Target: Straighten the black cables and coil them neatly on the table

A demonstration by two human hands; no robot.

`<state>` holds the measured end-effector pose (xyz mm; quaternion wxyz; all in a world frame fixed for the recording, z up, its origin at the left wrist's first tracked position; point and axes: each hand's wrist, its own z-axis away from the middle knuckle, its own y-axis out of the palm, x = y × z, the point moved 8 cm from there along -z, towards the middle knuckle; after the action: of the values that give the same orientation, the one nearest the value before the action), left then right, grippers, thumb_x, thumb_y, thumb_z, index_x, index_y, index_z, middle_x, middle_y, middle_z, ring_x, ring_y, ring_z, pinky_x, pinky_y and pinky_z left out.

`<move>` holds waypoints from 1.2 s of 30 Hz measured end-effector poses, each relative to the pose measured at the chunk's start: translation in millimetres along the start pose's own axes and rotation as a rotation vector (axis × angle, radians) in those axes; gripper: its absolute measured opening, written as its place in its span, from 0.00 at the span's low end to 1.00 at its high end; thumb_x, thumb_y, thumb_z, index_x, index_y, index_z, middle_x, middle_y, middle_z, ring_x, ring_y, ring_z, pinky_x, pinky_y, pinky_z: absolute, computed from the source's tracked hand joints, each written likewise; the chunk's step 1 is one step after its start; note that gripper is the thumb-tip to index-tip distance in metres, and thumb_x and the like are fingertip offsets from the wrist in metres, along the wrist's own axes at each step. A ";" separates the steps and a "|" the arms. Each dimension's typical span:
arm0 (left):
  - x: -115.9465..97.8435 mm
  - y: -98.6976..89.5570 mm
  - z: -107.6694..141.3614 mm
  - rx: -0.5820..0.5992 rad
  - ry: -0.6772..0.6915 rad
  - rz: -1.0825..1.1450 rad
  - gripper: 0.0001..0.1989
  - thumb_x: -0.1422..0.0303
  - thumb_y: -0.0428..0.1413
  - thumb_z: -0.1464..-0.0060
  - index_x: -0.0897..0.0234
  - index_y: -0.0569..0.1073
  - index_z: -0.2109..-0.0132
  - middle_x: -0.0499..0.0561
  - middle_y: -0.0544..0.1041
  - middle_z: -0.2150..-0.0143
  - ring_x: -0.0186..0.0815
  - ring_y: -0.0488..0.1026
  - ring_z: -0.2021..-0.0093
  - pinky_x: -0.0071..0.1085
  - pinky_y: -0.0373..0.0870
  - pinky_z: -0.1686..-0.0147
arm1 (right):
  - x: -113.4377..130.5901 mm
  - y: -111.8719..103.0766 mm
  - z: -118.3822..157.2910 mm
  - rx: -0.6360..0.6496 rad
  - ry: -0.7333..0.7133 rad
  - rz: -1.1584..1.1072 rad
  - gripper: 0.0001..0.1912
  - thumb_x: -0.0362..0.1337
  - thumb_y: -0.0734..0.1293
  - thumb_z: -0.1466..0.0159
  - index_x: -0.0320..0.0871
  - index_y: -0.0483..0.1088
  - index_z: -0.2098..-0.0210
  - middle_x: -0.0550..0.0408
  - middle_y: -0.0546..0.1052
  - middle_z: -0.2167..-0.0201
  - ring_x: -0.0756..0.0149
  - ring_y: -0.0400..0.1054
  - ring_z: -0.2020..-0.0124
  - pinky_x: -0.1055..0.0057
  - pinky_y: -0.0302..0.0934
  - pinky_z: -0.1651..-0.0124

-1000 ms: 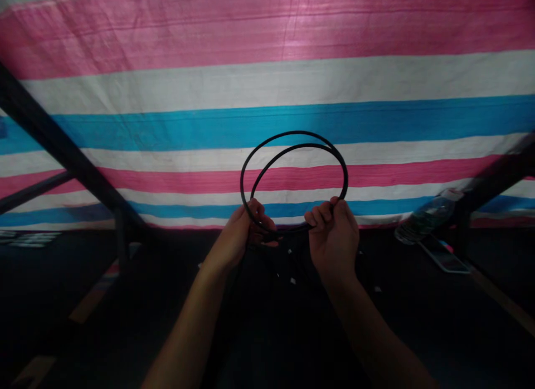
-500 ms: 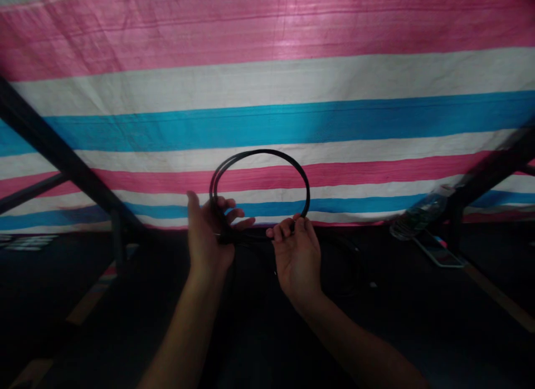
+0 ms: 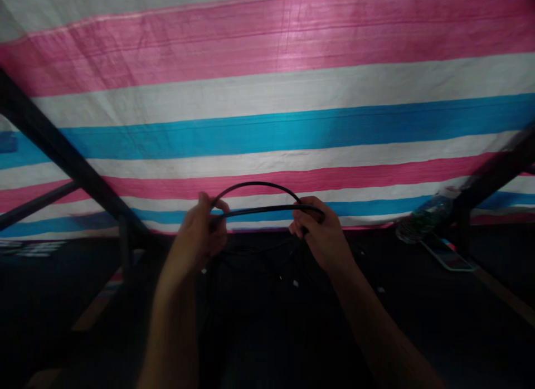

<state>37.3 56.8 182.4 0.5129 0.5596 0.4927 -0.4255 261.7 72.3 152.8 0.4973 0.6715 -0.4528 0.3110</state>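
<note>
A looped black cable (image 3: 259, 209) spans the space between my two hands, in front of the striped sheet. My left hand (image 3: 203, 227) has its fingers closed round the left side of the loops. On the right side, my right hand (image 3: 315, 224) pinches the cable between thumb and fingers. One strand arches up above the others. Below the hands, more dark cable lies against the black surface, hard to make out, with small white bits near it.
A striped pink, white and blue sheet (image 3: 251, 132) hangs ahead. Dark metal bars (image 3: 79, 166) slant down at left and right. A clear plastic bottle (image 3: 428, 213) and a phone (image 3: 449, 254) lie at the right, beside the right bar.
My left hand has gone from spread fingers to closed round the cable. My right hand has moved right and slightly up. The round loop has tilted and flattened, its top lower.
</note>
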 end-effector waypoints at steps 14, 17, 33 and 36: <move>20.4 16.8 5.2 0.149 -0.150 -0.424 0.23 0.43 0.49 0.40 0.58 0.72 0.55 0.43 0.60 0.76 0.27 0.55 0.83 0.22 0.48 0.85 | 19.5 -1.7 23.2 0.708 0.266 0.341 0.36 0.27 0.78 0.48 0.49 0.71 0.41 0.54 0.79 0.58 0.66 0.75 0.61 0.68 0.73 0.58; 22.7 26.7 3.6 0.186 -0.089 -0.522 0.21 0.46 0.51 0.39 0.59 0.72 0.56 0.44 0.63 0.76 0.29 0.59 0.80 0.23 0.52 0.83 | 13.6 6.6 21.1 0.638 0.231 0.366 0.30 0.29 0.75 0.43 0.49 0.72 0.42 0.53 0.80 0.58 0.65 0.76 0.59 0.69 0.72 0.59; 46.4 71.5 14.2 0.262 -0.010 -0.429 0.35 0.41 0.36 0.36 0.57 0.53 0.32 0.56 0.74 0.54 0.38 0.73 0.65 0.33 0.69 0.66 | -23.8 63.3 46.1 0.703 0.020 0.655 0.07 0.32 0.69 0.36 0.43 0.81 0.63 0.53 0.83 0.67 0.62 0.76 0.68 0.70 0.64 0.65; 44.7 68.7 12.9 0.235 0.004 -0.370 0.34 0.42 0.35 0.35 0.55 0.52 0.31 0.57 0.74 0.52 0.34 0.71 0.70 0.30 0.67 0.72 | -20.7 63.1 42.7 0.676 -0.009 0.582 0.08 0.33 0.68 0.35 0.44 0.82 0.64 0.55 0.83 0.68 0.63 0.74 0.69 0.68 0.64 0.64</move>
<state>112.3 49.9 147.7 0.3561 0.5164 0.5351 -0.5658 194.2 32.0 145.8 0.1396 0.6425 -0.4979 0.5656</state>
